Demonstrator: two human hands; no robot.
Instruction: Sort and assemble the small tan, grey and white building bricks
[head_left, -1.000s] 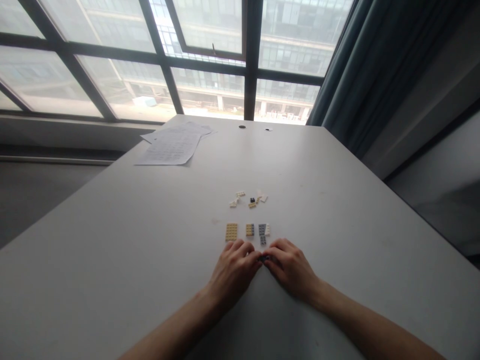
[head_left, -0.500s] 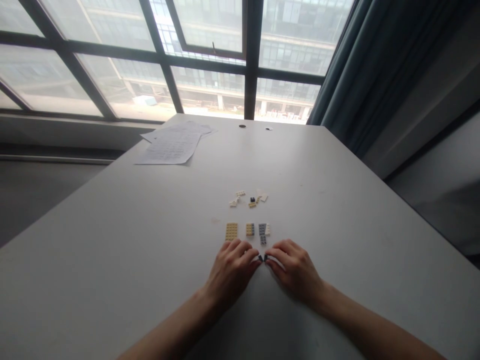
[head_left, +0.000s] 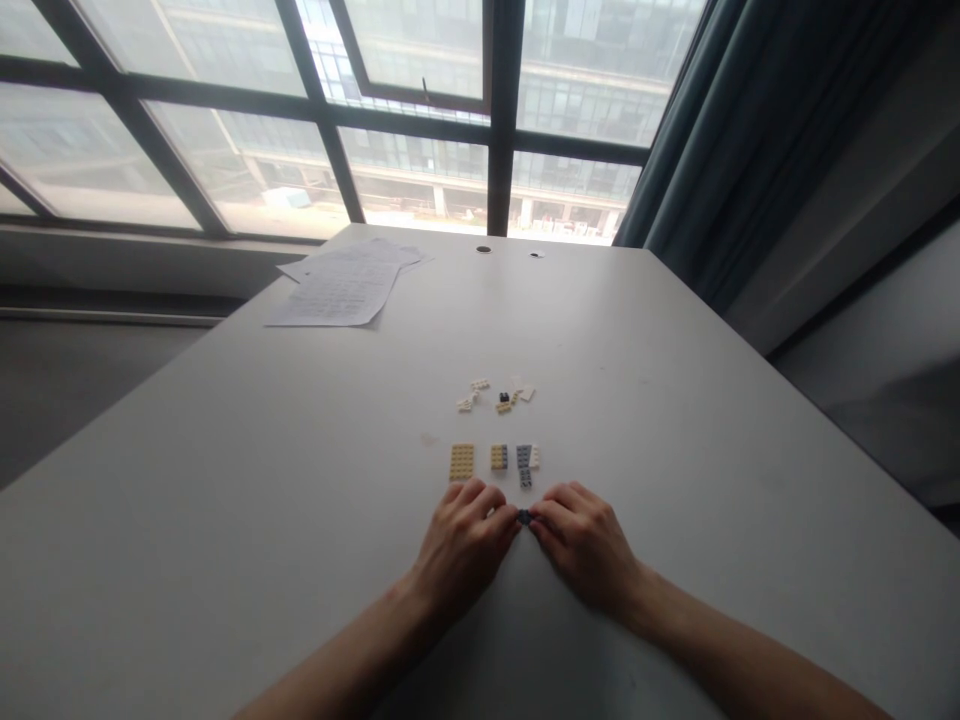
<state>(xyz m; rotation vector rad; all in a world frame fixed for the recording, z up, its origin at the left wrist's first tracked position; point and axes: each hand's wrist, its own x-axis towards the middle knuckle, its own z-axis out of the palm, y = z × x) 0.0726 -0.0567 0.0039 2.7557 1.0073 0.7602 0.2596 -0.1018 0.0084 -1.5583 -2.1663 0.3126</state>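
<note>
My left hand (head_left: 465, 530) and my right hand (head_left: 586, 535) meet near the front of the white table, each in a pinch. Between their fingertips are small dark grey building bricks (head_left: 524, 517), touching each other; whether they are joined cannot be made out. Just beyond my fingers lie a tan studded plate (head_left: 462, 462), a tan-and-grey brick piece (head_left: 499, 457) and a grey-and-white brick piece (head_left: 524, 458). My left hand is nearest the tan plate, whose lower edge it partly hides.
Farther back lie several loose white bricks (head_left: 472, 395), a small black brick (head_left: 503, 397), a few tan bricks (head_left: 503, 408) and a flat white tile (head_left: 527, 393). Printed papers (head_left: 337, 290) rest at the table's far left, before the window. A dark curtain (head_left: 697, 130) hangs at right.
The dark bricks, held slightly apart before, have come together between my fingertips. Both hands have closed in a little; the pieces on the table have stayed in place.
</note>
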